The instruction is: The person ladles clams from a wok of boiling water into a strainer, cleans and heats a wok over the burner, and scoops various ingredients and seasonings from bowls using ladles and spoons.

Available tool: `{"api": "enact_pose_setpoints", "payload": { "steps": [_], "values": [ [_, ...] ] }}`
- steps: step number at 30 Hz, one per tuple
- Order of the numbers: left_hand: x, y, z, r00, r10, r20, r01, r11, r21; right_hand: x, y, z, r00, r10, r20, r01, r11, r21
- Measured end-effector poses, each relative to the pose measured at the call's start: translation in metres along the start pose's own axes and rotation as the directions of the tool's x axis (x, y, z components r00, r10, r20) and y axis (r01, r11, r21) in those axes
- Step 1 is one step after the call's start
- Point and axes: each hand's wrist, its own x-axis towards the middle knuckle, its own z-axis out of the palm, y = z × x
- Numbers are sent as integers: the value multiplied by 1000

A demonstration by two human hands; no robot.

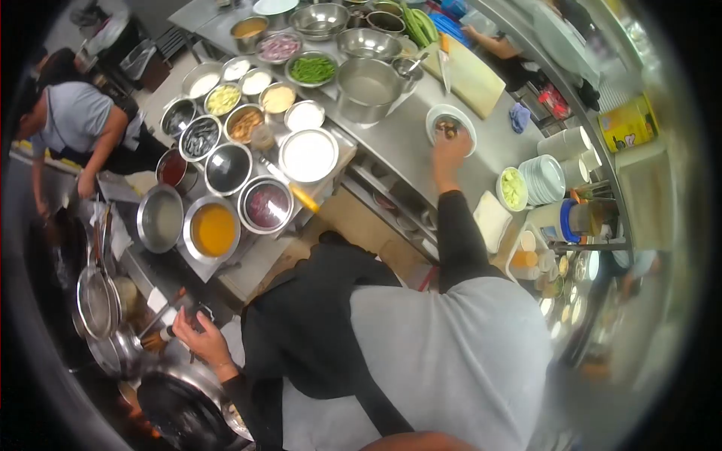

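My right hand [452,155] reaches across the steel counter to a white plate [431,120]. Its bent fingers are closed over a small dish of dark brown food [449,125] on that plate. Whether they grip the dish's rim or the food inside is hidden. Low on the left, my left hand [201,342] is open, with fingers apart. It is close to a ladle handle [167,312] and a brush-like wooden tool [154,342], and holds nothing that I can see. Below it stands a large dark wok [177,410].
Several steel bowls of ingredients, one of orange liquid [213,230], crowd the left counter. A yellow-handled tool [303,198] overhangs its edge. A knife [445,66] lies by a cutting board [474,83]. Stacked plates [543,180] stand right. A co-worker [83,128] bends at far left.
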Motion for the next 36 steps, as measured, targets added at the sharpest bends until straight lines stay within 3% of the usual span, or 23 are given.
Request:
{"api": "enact_pose_setpoints", "payload": {
  "steps": [1, 2, 4, 5, 6, 8, 10, 11, 12, 14, 16, 20, 21, 22, 24, 26, 27, 29, 32, 34, 36],
  "values": [
    [17, 17, 13, 999, 36, 3, -36, 997, -73, 12, 64, 10, 990, -132, -49, 116, 963, -243],
    [30, 29, 28, 999, 29, -12, -30, 997, -67, 30, 99, 14, 988, -82, 128, 122, 930, -347],
    [54, 49, 55, 989, 134, 66, -128, 988, -90, 63, 168, 20, 883, 27, 468, 241, 830, -503],
    [66, 69, 65, 982, 159, 101, -147, 982, -117, 76, 187, 21, 768, -63, 638, 387, 838, -383],
    [73, 83, 78, 980, 173, 100, -155, 974, -166, 75, 228, 46, 839, -30, 543, 218, 933, -285],
    [86, 115, 97, 968, 227, 105, -207, 963, -173, 86, 282, 74, 759, -52, 649, 283, 924, -256],
    [94, 145, 109, 956, 275, 101, -261, 956, -131, 91, 272, 65, 771, 226, 596, -230, 971, -71],
    [95, 159, 112, 937, 330, 118, -318, 942, -108, 94, 253, 51, 782, 253, 569, -345, 937, 57],
    [94, 173, 114, 948, 290, 134, -265, 948, -179, 98, 216, 30, 785, 285, 551, -447, 875, 184],
    [92, 196, 117, 953, 259, 158, -206, 935, -287, 111, 188, 13, 864, 154, 478, -302, 920, 249],
    [90, 215, 115, 949, 264, 173, -190, 916, -354, 128, 151, 5, 861, 105, 497, -342, 844, 413],
    [90, 242, 107, 932, 216, 291, -34, 852, -523, 132, -9, 2, 704, -208, 679, -331, 750, 573],
    [92, 246, 105, 925, 271, 265, -95, 843, -530, 119, -31, 26, 699, -317, 641, -220, 757, 615],
    [90, 249, 107, 932, 251, 260, -82, 847, -525, 101, -127, -9, 554, -298, 778, -324, 783, 531],
    [88, 247, 104, 922, 183, 341, 107, 727, -679, 47, -188, 27, 395, -545, 740, -486, 560, 672],
    [79, 227, 105, 889, -33, 456, 401, 538, -742, -12, -261, 36, 198, -708, 678, -633, 435, 640],
    [73, 211, 102, 858, -117, 501, 500, 417, -759, -42, -295, 30, 116, -756, 645, -645, 436, 628],
    [49, 170, 91, 863, -276, 422, 502, 383, -775, -102, -346, 24, -56, -822, 567, -682, 446, 580],
    [-3, 104, 61, 832, -478, 282, 461, 312, -831, -194, -401, -5, -298, -832, 469, -575, 548, 607],
    [-48, 66, 36, 728, -624, 284, 423, 82, -903, -263, -419, -37, -421, -801, 424, -591, 598, 542],
    [-89, 44, 2, 639, -739, 213, 363, 45, -931, -328, -430, -59, -557, -762, 330, -520, 630, 577]
  ]
}}
